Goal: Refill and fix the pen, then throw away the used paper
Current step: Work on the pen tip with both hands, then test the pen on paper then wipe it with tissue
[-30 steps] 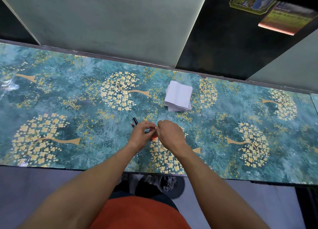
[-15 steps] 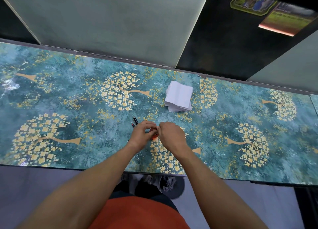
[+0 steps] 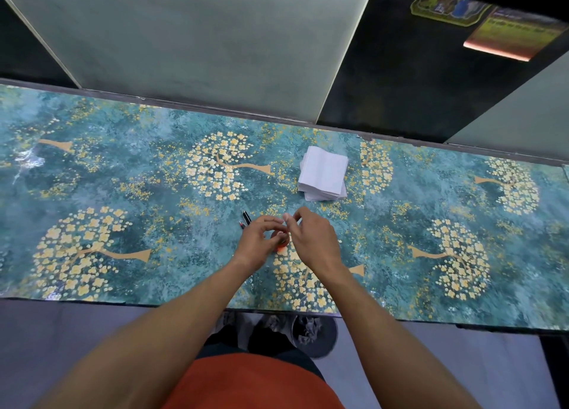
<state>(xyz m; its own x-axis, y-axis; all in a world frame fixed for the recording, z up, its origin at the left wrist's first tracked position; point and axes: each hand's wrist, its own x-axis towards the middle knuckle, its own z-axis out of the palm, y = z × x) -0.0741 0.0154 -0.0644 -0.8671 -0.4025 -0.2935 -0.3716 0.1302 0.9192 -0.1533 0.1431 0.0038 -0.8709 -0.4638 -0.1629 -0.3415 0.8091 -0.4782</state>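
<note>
Partly, both hands hide something small and orange.

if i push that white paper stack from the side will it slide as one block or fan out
The paper stack would probably fan out: its lower sheets already sit offset at the near edge, so it looks loose, not bound. The table looks glossy, so it may slide easily. Thin sheets would likely flop if lifted singly.

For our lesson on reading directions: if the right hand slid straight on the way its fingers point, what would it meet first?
Probably the left hand, whose fingertips almost touch the right hand; depth is unclear.
</note>
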